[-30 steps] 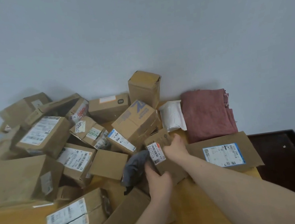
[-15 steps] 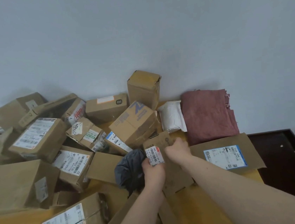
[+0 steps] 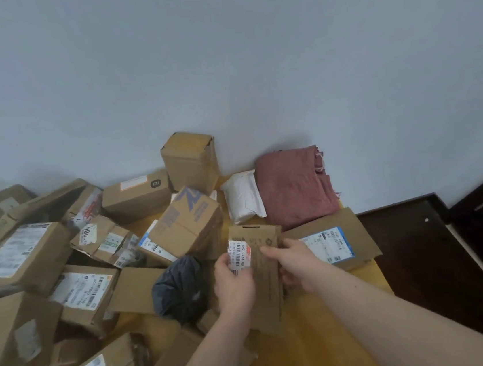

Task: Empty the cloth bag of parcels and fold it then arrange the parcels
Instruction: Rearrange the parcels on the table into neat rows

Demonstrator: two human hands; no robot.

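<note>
Both hands, left hand (image 3: 234, 286) and right hand (image 3: 296, 264), grip flat cardboard envelope (image 3: 262, 273) mid-frame by side edges; looks light, stiff, bendable.

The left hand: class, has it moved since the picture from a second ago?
Yes. The left hand has gone up and away from the person, from below the grey bag onto the flat cardboard parcel, gripping it at the label.
</note>
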